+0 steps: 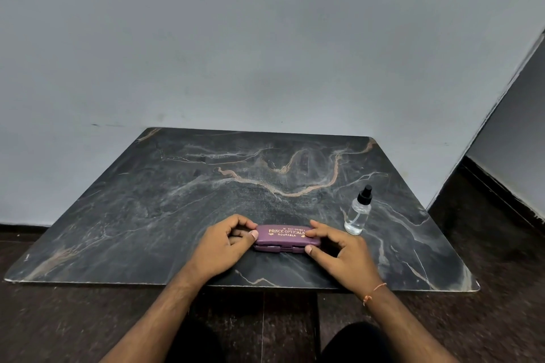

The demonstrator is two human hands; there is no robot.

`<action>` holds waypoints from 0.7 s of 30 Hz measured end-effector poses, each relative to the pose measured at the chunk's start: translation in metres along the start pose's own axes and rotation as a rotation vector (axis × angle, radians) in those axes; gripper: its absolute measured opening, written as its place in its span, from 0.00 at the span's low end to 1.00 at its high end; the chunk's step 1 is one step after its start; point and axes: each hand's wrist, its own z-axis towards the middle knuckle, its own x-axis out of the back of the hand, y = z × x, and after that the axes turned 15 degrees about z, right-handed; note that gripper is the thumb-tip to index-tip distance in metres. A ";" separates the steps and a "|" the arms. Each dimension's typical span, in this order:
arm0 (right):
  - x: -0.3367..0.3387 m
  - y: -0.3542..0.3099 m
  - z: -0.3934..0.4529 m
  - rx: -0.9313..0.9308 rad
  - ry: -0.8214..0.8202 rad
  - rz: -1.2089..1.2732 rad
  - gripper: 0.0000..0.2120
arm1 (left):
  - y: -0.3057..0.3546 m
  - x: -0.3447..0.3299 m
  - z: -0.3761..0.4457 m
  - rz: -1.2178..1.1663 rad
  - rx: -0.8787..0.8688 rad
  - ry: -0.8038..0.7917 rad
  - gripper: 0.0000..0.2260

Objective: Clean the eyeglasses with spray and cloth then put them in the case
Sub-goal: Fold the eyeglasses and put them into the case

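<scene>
Matt purple case (287,237), clear, perhaps plastic bottle (357,215), smooth marble-look table (177,200).

Marble table (147,215) (dark): purple case (287,237), spray bottle (358,214).

Two bare forearms, no sleeves. Thin orange thread bracelet (374,293) tied round the right wrist, small knot at its seven o'clock end. Short, plain nails on the fingers (253,234). Dark trousers (358,343) over both knees.
</scene>
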 end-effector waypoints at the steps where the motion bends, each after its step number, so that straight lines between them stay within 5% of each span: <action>1: 0.000 0.000 0.000 -0.014 -0.004 0.013 0.15 | 0.000 0.000 0.000 -0.017 0.002 -0.012 0.05; 11: 0.001 0.004 0.004 -0.102 0.001 0.127 0.13 | -0.013 -0.001 0.004 -0.008 -0.040 -0.027 0.13; 21: 0.001 0.006 0.006 -0.134 -0.010 0.144 0.25 | -0.018 -0.002 0.004 0.024 -0.074 -0.049 0.15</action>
